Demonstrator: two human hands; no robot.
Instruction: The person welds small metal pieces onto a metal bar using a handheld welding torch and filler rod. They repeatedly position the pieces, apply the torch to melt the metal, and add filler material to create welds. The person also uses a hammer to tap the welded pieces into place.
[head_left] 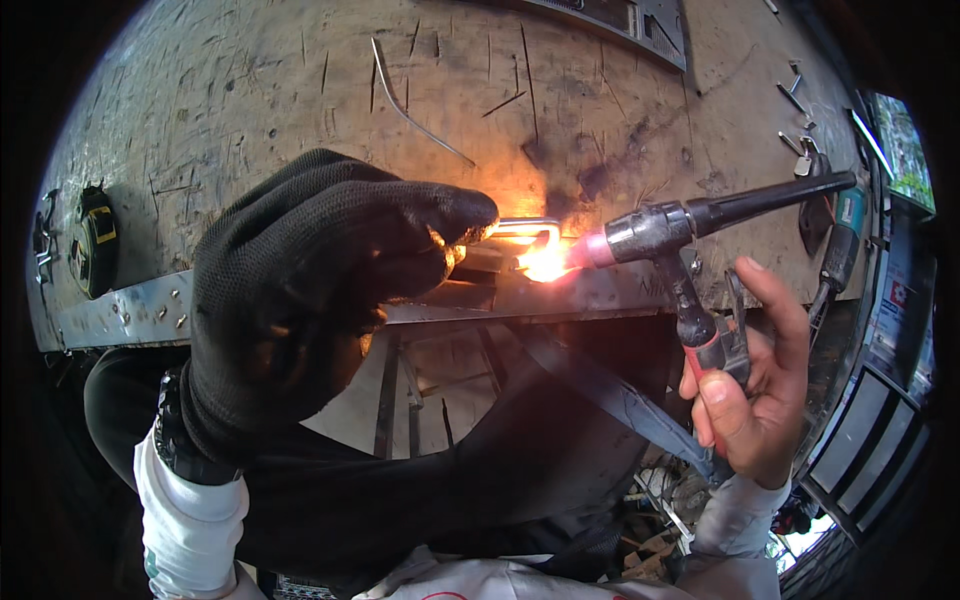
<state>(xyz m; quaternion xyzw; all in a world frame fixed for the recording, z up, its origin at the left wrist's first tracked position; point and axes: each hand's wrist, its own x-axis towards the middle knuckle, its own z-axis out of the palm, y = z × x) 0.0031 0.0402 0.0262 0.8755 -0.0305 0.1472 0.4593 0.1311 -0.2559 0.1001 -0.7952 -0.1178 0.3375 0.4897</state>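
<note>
My left hand point(290, 275), in a black knit glove, pinches a thin bent metal rod point(522, 221) between thumb and fingers. The rod's hooked end turns down into a bright glow point(545, 263) at the bench's near edge, over a metal strip point(610, 292). Glare hides the exact contact point. From the right, a TIG welding torch point(655, 232) aims its pinkish nozzle at this glow, its long black back cap sticking out to the right. Bare, my right hand point(755, 395) wraps thumb and fingers round the torch's red and black handle, the index finger raised beside its trigger.
On the worn wooden bench point(250, 110) lie a tape measure point(96, 240) at left and a curved wire point(405, 112) beyond my glove. A metal panel point(645, 30) is at the far edge. Small metal pieces point(793, 98) and a teal power tool point(843, 235) are at right.
</note>
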